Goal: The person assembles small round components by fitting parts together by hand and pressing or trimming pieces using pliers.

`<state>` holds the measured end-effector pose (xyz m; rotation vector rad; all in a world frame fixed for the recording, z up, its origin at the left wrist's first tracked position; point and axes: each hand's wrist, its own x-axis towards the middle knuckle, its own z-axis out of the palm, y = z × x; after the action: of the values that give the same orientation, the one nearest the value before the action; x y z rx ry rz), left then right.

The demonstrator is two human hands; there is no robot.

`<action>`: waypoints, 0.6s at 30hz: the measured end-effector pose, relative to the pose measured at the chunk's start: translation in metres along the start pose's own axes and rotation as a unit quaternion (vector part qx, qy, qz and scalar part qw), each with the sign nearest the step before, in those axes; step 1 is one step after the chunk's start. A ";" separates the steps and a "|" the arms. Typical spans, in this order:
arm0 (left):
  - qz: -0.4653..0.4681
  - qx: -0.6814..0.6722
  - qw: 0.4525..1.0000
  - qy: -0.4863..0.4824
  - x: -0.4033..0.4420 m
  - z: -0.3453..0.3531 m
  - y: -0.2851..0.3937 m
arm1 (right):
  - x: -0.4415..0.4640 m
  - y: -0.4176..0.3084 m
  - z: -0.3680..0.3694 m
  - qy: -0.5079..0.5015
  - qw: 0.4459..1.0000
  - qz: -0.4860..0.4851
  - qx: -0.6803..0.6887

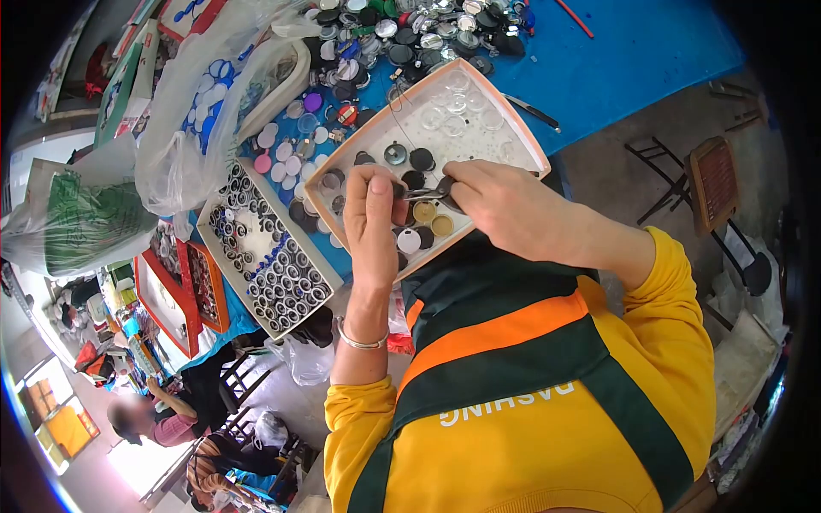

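Gripping pliers w/ R hand; yellow top reads "DASHING", upside-down.

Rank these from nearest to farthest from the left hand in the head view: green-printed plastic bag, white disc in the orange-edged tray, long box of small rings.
Nearest the left hand first:
1. White disc: just right of it, inside the orange-edged tray.
2. Long box of small rings: to its left.
3. Green-printed plastic bag: far left.

Saw blue across the far table, orange edging on the white tray, gold on two near discs, dark green and orange bands on the yellow sweatshirt.
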<state>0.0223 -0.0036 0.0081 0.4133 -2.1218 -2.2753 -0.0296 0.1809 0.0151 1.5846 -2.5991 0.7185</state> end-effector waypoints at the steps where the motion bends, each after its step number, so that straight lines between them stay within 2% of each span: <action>1: 0.007 -0.052 0.999 0.010 0.000 0.003 -0.002 | 0.002 -0.003 -0.003 -0.005 0.999 -0.013 -0.036; 3: 0.021 -0.154 0.987 0.030 0.001 0.009 -0.008 | 0.004 -0.005 -0.002 -0.003 0.997 -0.026 -0.078; 6: 0.036 -0.197 0.978 0.053 -0.003 0.015 -0.007 | 0.005 -0.005 0.000 0.016 0.995 -0.033 -0.096; 9: 0.075 -0.179 0.978 0.074 -0.004 0.017 -0.015 | 0.005 -0.007 0.004 0.033 0.993 -0.037 -0.107; 12: 0.097 -0.167 0.980 0.052 -0.003 0.011 -0.023 | 0.007 -0.007 0.013 0.030 0.991 -0.034 -0.129; 16: 0.008 0.042 0.999 -0.005 0.001 -0.004 -0.016 | 0.004 -0.001 0.013 -0.029 0.985 -0.068 -0.156; 18: -0.032 -0.003 0.999 -0.023 0.004 -0.007 -0.017 | 0.002 0.003 0.013 -0.054 0.990 -0.065 -0.117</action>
<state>0.0224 -0.0094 -0.0092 0.4397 -2.1528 -2.3486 -0.0304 0.1752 0.0028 1.7416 -2.5086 0.3147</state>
